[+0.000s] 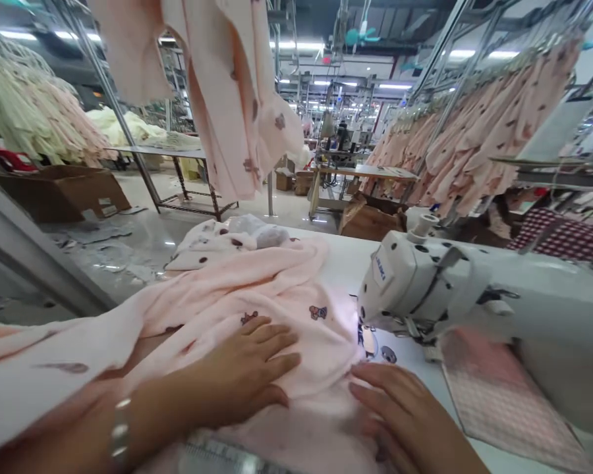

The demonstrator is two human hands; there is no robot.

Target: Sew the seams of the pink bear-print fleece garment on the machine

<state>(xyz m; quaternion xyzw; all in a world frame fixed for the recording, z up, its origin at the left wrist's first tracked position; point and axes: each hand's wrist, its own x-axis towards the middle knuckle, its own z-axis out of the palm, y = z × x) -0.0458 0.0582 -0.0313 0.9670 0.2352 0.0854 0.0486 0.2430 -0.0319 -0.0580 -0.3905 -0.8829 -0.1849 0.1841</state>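
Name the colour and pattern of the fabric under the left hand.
Pale pink fabric with scattered brownish motifs, best seen in the head view.

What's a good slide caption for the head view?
Left grip spread on pale pink printed fabric, right grip touching it nearer the white sewing machine, pink garments hanging behind.

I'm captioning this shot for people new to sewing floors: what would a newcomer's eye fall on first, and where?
Probably the pale pink fabric heaped across the foreground, with the left hand spread on it and the right hand at its right side. Next, perhaps, the bulky white sewing machine on the right, a bright glow beside its needle area. Above, left of centre, a pink garment hangs large in view.
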